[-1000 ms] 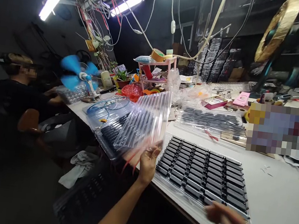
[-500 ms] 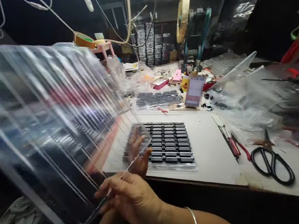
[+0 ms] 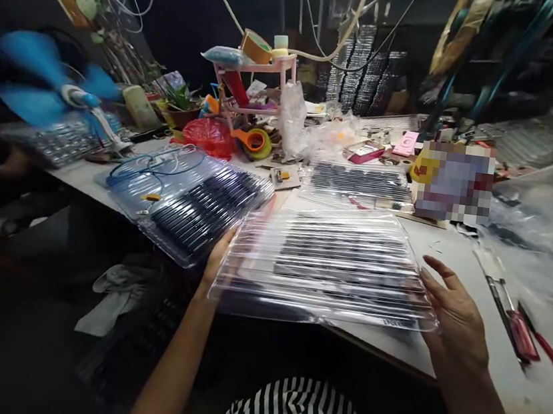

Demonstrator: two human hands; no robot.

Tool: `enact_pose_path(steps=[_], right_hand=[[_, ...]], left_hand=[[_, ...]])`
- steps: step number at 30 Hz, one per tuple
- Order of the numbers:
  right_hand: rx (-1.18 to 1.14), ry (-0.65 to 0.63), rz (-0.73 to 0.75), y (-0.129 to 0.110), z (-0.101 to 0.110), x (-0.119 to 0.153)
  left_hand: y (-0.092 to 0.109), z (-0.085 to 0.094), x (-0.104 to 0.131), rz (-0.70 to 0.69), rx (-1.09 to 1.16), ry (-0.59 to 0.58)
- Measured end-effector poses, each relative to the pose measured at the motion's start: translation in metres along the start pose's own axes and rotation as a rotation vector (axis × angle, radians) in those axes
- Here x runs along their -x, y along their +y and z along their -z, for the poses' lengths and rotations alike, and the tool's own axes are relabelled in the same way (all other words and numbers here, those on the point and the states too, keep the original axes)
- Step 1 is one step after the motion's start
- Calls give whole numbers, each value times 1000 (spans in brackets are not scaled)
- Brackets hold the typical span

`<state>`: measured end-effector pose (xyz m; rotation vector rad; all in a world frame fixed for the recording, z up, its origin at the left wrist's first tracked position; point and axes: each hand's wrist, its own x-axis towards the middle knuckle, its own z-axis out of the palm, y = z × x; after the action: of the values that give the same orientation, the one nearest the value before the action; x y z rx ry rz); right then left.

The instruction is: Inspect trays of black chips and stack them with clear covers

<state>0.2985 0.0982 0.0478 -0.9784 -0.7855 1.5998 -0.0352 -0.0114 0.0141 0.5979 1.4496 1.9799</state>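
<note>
A clear ribbed plastic tray (image 3: 334, 268) is held level between my two hands, above the front edge of the white table. My left hand (image 3: 220, 257) grips its left edge, fingers partly hidden behind the plastic. At the right edge my right hand (image 3: 455, 313) holds the tray near its corner, with some fingers stretched out. Through the tray, rows of dark pieces show blurred on the table below. Left of it lies another ribbed tray (image 3: 210, 212) with dark contents.
A blue fan (image 3: 76, 95) stands at the far left. Behind are a pink rack (image 3: 255, 110), a red bag (image 3: 208, 137) and a flat tray (image 3: 360, 185). A screwdriver (image 3: 520, 331) and pliers (image 3: 548, 354) lie at the right, near plastic sheets.
The clear tray has swung from the left to the front and now lies level. My left hand has moved to its left edge, my right hand to its right. The view has turned left.
</note>
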Motion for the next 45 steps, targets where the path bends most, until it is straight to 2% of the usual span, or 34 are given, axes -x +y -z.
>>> enact_pose_path(steps=[3,6,11,18,20,24,29,33,35,38,42,45], right_hand=[[40,50,37,6,3,2],[97,118,89,8,11,1],[225,89,72,9,27,-1],[747,-137,119,1,41,-3],[870,-137,155,2,48,-10],[1274,-95,294,6,57,-22],[1750,-151,467,9,47,-22],[1819,-234,483,7,36,-22],[1810,-275,499,6,35,-25],[1747,-291,523,3,40,-36],[1665,-229,512,0,48,-56],[1677,-201,499,2,45,-63]], left_hand=[[-5,4,-9,28,-117,-87],[-7,4,-17,-2,-264,-156],[-11,-14,-24,-109,-608,-335],[-14,-39,-39,-251,-987,-411],[-9,-41,-41,-263,-1069,-435],[-4,-44,-38,-285,-1193,-491],[-22,-43,-36,-393,-1328,-525],[-35,-41,-35,-470,-1495,-538],[-36,-39,-35,-461,-1498,-543],[-31,-36,-38,-421,-1389,-528],[-18,-32,-39,-277,-1190,-480],[-13,-28,-38,-196,-1122,-461]])
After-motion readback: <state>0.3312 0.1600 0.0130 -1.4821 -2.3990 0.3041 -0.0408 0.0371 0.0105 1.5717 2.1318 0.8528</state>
